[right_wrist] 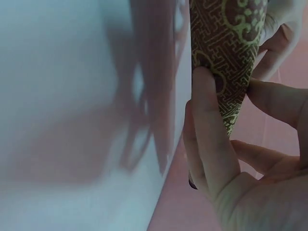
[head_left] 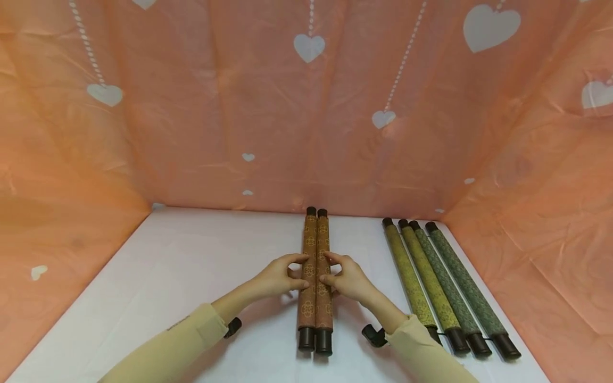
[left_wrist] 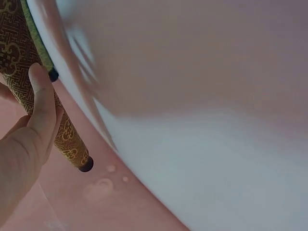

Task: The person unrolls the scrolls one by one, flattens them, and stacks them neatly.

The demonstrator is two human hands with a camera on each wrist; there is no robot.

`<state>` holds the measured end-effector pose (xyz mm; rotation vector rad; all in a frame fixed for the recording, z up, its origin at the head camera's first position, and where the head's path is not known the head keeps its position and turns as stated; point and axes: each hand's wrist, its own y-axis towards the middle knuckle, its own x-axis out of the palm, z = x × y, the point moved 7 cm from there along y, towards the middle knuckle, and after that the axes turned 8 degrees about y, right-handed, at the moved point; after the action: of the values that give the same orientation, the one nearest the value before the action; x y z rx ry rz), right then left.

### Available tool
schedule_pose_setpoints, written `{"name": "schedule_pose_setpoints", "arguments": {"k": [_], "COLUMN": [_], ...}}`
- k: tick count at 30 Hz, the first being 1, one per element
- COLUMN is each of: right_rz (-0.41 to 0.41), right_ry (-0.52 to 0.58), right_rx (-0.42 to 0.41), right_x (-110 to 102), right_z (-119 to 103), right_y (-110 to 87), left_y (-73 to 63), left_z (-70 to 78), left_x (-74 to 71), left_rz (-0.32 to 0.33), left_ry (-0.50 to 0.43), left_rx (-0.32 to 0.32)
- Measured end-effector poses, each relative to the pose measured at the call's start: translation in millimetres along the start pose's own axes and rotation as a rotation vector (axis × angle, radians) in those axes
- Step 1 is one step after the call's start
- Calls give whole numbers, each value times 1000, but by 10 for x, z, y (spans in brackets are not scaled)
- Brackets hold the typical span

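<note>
Two brown scrolls with gold medallion patterns and dark end knobs lie side by side, lengthwise, in the middle of the head view. My left hand (head_left: 278,276) pinches the left brown scroll (head_left: 308,314) along its outer side, thumb nearer me. From the other side, my right hand (head_left: 351,277) grips the right brown scroll (head_left: 324,314). In the left wrist view, thumb and fingers hold the brown scroll (left_wrist: 13,53). Fingers curl about the patterned scroll (right_wrist: 233,43) in the right wrist view. Whether the pair touches the cloth I cannot tell.
To the right lie two yellow-green scrolls (head_left: 413,276) and two dark green scrolls (head_left: 471,287), slanted, with dark knobs. A white cloth (head_left: 191,255) covers the table. Orange-pink sheets with white hearts (head_left: 308,48) hang behind and at both sides.
</note>
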<state>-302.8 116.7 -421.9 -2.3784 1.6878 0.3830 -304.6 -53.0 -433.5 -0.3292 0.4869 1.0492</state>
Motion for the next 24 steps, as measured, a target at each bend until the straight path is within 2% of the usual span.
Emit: {"name": "schedule_pose_setpoints", "arguments": {"k": [8, 14, 24], "right_rz": [-2, -37, -85], "right_ry": [-213, -220, -227], "right_rx": [-101, -102, -26], "right_x": [251, 411, 578], "right_z": [-43, -19, 3], "right_y": [56, 47, -54], "left_y": [-200, -323, -557], "left_z": [-139, -220, -222], "left_x": [-127, -156, -149], "left_rz": [-1, -34, -72], "left_ry": [42, 45, 71], "left_rx": [2, 12, 34]}}
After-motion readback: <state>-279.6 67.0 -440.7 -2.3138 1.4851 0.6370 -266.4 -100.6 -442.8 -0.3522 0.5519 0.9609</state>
